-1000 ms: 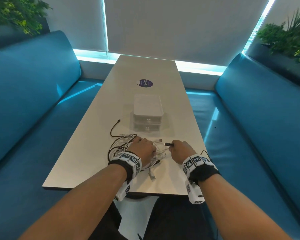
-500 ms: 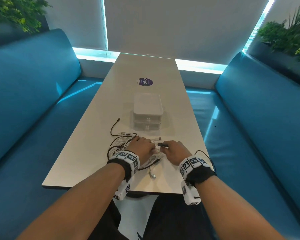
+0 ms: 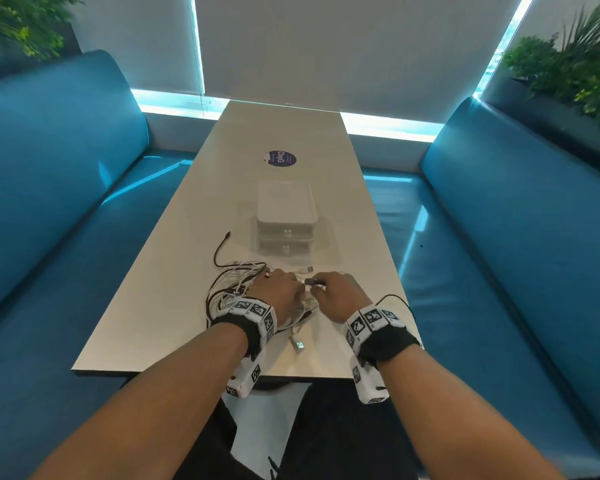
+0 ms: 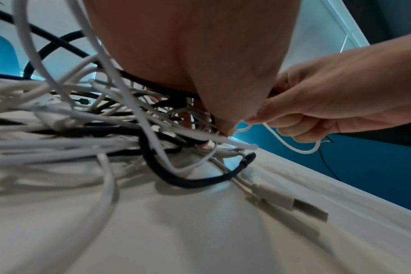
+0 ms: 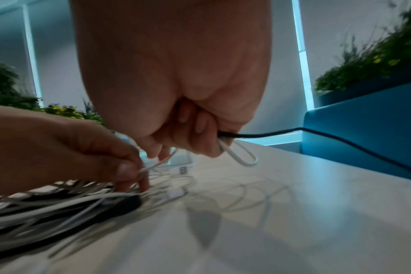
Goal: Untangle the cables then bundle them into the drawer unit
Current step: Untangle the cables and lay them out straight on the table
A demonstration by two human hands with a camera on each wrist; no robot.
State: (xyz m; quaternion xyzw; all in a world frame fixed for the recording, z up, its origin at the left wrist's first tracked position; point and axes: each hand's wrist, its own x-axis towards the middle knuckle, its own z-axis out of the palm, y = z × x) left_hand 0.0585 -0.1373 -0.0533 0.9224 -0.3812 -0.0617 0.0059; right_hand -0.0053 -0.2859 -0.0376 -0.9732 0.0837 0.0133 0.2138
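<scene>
Evidently the left hand [image 3: 280, 289] pins the tangle of cables [image 3: 234, 284] on the near desk [image 3: 146, 306], fingertips pinching a thin white strand, so the right hand [image 3: 338, 292] can work its gripped white loop [image 5: 241, 157] and black cable free. Beyond stands the drawer unit [image 3: 286, 220] (both drawers shut). A purple sticker [image 3: 282, 158] farther off reads "ClayG".

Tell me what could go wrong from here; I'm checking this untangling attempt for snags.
1. The right hand grips a white cable loop and a black cable together; pulling may tighten the tangle.
2. The left hand only pinches a thin strand, so the pile could drag along.
3. The black cable runs past the table edge and might catch.
</scene>
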